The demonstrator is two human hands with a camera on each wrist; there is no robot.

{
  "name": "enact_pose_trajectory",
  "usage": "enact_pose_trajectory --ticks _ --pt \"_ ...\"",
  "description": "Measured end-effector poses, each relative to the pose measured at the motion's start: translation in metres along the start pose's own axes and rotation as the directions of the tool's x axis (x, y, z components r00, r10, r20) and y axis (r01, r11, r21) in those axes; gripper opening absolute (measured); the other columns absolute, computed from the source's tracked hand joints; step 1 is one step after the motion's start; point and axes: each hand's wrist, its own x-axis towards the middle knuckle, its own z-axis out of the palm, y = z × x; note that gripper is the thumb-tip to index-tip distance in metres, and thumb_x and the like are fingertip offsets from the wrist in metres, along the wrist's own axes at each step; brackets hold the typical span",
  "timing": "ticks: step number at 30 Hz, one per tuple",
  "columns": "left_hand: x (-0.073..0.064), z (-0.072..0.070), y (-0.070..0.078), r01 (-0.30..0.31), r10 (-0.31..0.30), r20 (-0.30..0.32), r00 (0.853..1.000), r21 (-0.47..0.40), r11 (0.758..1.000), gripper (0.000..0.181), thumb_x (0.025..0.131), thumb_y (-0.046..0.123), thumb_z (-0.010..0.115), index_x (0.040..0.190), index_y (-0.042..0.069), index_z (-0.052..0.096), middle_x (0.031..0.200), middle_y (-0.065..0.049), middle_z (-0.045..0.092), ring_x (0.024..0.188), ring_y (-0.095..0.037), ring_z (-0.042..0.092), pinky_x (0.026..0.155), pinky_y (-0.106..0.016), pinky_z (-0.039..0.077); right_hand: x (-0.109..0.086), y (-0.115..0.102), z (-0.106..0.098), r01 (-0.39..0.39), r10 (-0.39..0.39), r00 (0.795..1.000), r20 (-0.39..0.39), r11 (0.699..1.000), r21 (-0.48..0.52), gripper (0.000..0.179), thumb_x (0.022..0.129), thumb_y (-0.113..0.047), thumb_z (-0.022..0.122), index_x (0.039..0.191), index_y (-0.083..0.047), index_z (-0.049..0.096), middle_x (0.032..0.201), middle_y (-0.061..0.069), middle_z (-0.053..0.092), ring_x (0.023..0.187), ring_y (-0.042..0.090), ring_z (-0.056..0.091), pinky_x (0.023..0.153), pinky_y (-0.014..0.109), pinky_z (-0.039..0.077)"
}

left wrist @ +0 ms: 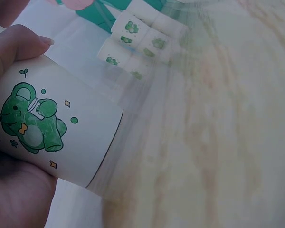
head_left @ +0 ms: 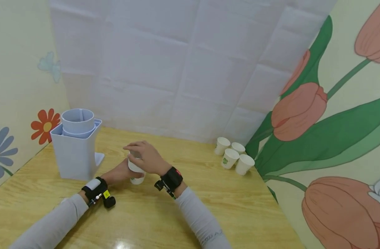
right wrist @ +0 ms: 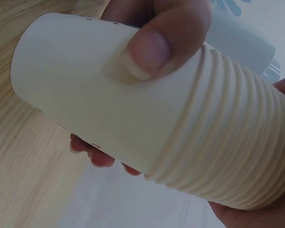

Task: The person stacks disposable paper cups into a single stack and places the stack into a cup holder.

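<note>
A nested stack of white paper cups (head_left: 137, 180) stands near the middle of the wooden table, between my two hands. My left hand (head_left: 122, 172) grips it low down, the thumb across the bottom cup's wall. A green cartoon animal is printed on that cup (left wrist: 78, 123) in the left wrist view. Over the top end of the stack is my right hand (head_left: 150, 159), its fingers reaching to either side of the rims. In the right wrist view, many closely spaced rims (right wrist: 218, 128) run toward the right hand, which shows only at the frame's edge.
A pale blue bin (head_left: 74, 155) holding a round pale blue container (head_left: 77, 119) stands at the left. Several single paper cups (head_left: 230, 159) stand upright in a group at the back right. A white sheet (head_left: 165, 69) hangs behind the table, with painted walls either side.
</note>
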Motion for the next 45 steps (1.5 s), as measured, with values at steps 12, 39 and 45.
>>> enact_pose_trajectory --ticks 12,39,45 --pt "0.0 -0.002 0.0 0.032 -0.03 0.034 0.999 -0.064 0.997 0.075 0.087 0.014 0.078 0.145 -0.003 0.034 0.135 -0.022 0.053 0.122 -0.032 0.052 0.107 -0.052 0.04 -0.016 0.037 0.002 -0.125 0.196 0.978 -0.064 0.81 0.573 0.042 0.111 -0.021 0.041 0.146 -0.001 0.052 0.144 0.018 0.057 0.132 0.028 0.055 0.105 0.034 0.048" --pt "-0.001 0.001 0.003 0.017 -0.015 0.017 1.0 -0.106 0.994 0.077 0.086 0.01 0.079 0.146 -0.006 0.034 0.133 -0.023 0.054 0.118 -0.027 0.053 0.107 -0.05 0.039 -0.151 0.211 -0.059 -0.479 0.536 0.427 -0.728 0.817 0.32 0.025 0.09 -0.001 0.063 0.112 0.01 0.069 0.112 0.031 0.063 0.111 0.049 0.052 0.1 0.055 0.036" --pt "-0.002 0.001 0.002 0.033 -0.031 0.019 0.999 -0.108 0.994 0.078 0.086 0.011 0.079 0.147 -0.005 0.033 0.135 -0.023 0.053 0.121 -0.03 0.052 0.107 -0.051 0.039 -0.181 0.229 -0.082 -0.747 0.696 0.391 -0.603 0.622 0.234 0.049 0.092 -0.019 0.065 0.133 0.007 0.057 0.138 0.033 0.049 0.129 0.052 0.036 0.11 0.063 0.023"
